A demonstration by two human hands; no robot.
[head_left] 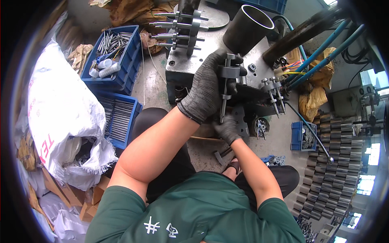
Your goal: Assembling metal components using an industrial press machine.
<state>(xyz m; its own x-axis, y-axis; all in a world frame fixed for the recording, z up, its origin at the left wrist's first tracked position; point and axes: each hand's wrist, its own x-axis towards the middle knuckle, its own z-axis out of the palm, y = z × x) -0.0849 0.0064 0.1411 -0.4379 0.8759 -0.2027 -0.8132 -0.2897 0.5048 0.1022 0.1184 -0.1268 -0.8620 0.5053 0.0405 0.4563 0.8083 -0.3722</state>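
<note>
- Grey knit gloves are worn on both hands; the left hand (208, 87) is closed around a grey metal part (228, 73) with a long steel pin (224, 97) running down through it; the part is held upright over the front edge of the metal press block (186, 65).
- The lower end of the pin is met by the right hand (227, 128), just below the left; its fingers are curled there, but whether they actually pinch the pin cannot be told from this view.
- A dark steel tube (248, 28) is seen standing on the block just behind the held part; a row of finished pin assemblies (180, 30) is laid across the back of the block.
- Two more pinned parts (273, 91) are stood to the right of the held one, near a bundle of coloured wires (291, 69).
- A blue crate of loose pins and white plastic pieces (113, 56) is set on the left; a second blue crate of straight steel rods (119, 117) is placed below it, beside a white woven sack (60, 105).
- A small blue bin of metal pieces (304, 137) is found on the right, next to stacked dark metal blocks (332, 162).
</note>
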